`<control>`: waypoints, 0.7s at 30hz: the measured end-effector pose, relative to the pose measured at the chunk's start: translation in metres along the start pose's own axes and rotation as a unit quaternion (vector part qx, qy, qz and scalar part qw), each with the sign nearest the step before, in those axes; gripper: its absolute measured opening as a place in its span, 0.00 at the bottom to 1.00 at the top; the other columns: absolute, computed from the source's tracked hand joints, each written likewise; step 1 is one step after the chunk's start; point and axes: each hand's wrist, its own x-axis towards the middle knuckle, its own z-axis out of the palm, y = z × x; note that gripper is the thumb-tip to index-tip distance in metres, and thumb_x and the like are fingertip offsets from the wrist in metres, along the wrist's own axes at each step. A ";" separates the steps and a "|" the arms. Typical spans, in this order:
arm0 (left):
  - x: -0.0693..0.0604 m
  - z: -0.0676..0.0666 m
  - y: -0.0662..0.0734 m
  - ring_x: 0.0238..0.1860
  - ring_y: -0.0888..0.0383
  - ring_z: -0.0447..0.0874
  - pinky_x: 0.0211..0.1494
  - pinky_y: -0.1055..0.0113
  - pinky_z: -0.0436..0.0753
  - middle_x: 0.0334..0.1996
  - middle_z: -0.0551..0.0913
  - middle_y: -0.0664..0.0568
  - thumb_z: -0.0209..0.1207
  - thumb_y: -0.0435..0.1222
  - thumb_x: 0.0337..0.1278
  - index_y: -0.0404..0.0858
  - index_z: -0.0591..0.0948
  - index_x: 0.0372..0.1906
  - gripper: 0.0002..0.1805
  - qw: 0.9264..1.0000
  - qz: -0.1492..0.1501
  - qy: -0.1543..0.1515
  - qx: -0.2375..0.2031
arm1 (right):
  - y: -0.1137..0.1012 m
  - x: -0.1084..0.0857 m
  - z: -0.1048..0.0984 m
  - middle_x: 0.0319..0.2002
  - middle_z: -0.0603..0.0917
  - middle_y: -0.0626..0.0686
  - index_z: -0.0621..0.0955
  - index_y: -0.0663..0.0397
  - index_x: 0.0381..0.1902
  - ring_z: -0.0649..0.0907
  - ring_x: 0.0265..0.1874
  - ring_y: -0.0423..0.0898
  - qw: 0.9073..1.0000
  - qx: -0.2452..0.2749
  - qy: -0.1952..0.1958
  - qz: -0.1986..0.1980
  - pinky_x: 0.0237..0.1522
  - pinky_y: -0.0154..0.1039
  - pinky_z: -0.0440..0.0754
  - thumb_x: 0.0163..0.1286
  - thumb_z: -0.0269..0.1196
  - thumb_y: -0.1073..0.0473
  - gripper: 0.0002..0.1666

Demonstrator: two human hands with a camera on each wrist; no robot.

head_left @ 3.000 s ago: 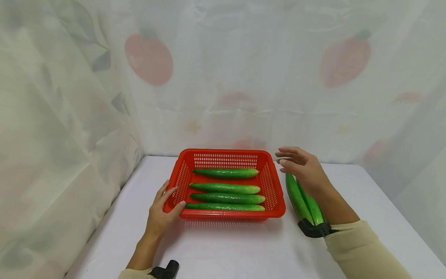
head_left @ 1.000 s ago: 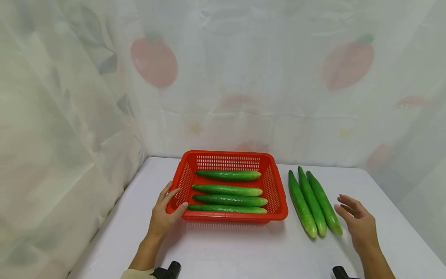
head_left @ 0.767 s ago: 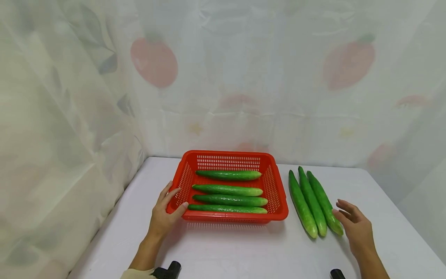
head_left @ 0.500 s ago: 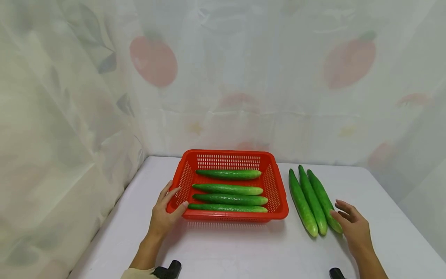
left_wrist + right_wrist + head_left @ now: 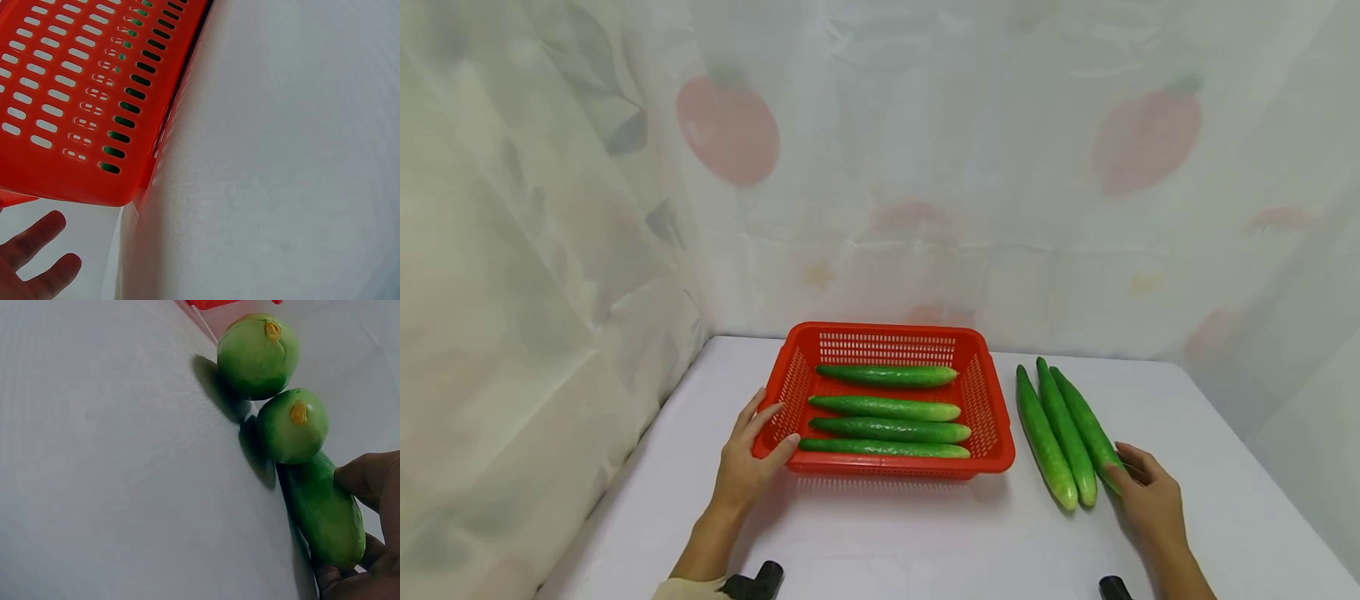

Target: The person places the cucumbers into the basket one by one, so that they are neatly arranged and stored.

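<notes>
We see a basket (image 5: 895,465) on a table (image 5: 895,542) before a curtain (image 5: 880,167); in it four cucumbers (image 5: 886,407) lie crosswise, one behind the other three; to its right lie three more cucumbers (image 5: 1063,429) side by side; the left hand (image 5: 747,467) is at the basket's left, the right hand (image 5: 1152,498) at the rightmost cucumber's (image 5: 1081,415) near end.

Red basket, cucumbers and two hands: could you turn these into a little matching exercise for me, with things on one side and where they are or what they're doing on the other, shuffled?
Things
1. Left hand
2. Right hand
3. Red basket
4. Leftmost loose cucumber

Places and states
A. Contains four cucumbers
B. Grips the near end of the rightmost loose cucumber
C. On the table, just right of the basket, held by neither hand
D. At the basket's near left corner

Right pairs: 1-D, 2-B, 3-A, 4-C
</notes>
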 end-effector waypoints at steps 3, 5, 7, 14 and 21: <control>0.000 0.000 -0.001 0.68 0.47 0.62 0.53 0.83 0.64 0.71 0.62 0.51 0.67 0.40 0.53 0.39 0.78 0.60 0.27 1.000 0.000 -0.001 0.001 | 0.001 0.002 0.002 0.62 0.73 0.63 0.70 0.60 0.66 0.72 0.59 0.60 1.000 -0.002 0.012 0.004 0.59 0.56 0.66 0.71 0.59 0.49 0.31; 0.000 0.000 -0.001 0.68 0.47 0.62 0.54 0.83 0.64 0.71 0.62 0.51 0.67 0.40 0.53 0.39 0.78 0.60 0.27 1.000 -0.001 -0.002 0.000 | 0.001 0.002 0.003 0.61 0.74 0.64 0.71 0.60 0.66 0.72 0.59 0.59 1.000 -0.006 0.018 0.001 0.59 0.55 0.66 0.71 0.59 0.49 0.31; 0.000 0.000 -0.002 0.68 0.47 0.61 0.54 0.83 0.64 0.71 0.62 0.51 0.67 0.40 0.54 0.39 0.78 0.60 0.27 1.000 -0.001 -0.003 -0.003 | 0.001 0.001 0.004 0.60 0.75 0.64 0.71 0.60 0.65 0.72 0.59 0.60 1.000 -0.016 0.022 -0.007 0.60 0.56 0.66 0.70 0.60 0.49 0.31; 0.000 0.000 -0.001 0.68 0.48 0.61 0.54 0.83 0.64 0.71 0.62 0.51 0.67 0.40 0.54 0.39 0.78 0.60 0.27 1.000 -0.005 -0.003 -0.006 | 0.003 0.001 0.005 0.59 0.74 0.68 0.70 0.61 0.65 0.68 0.62 0.67 0.998 -0.056 0.020 -0.034 0.61 0.63 0.61 0.69 0.61 0.51 0.32; 0.000 0.000 -0.001 0.68 0.48 0.61 0.54 0.83 0.65 0.71 0.61 0.52 0.67 0.40 0.54 0.38 0.78 0.60 0.27 1.000 -0.007 -0.006 -0.011 | 0.006 0.003 0.004 0.59 0.74 0.68 0.73 0.60 0.63 0.69 0.60 0.68 0.996 -0.057 0.056 -0.028 0.58 0.62 0.65 0.69 0.61 0.50 0.29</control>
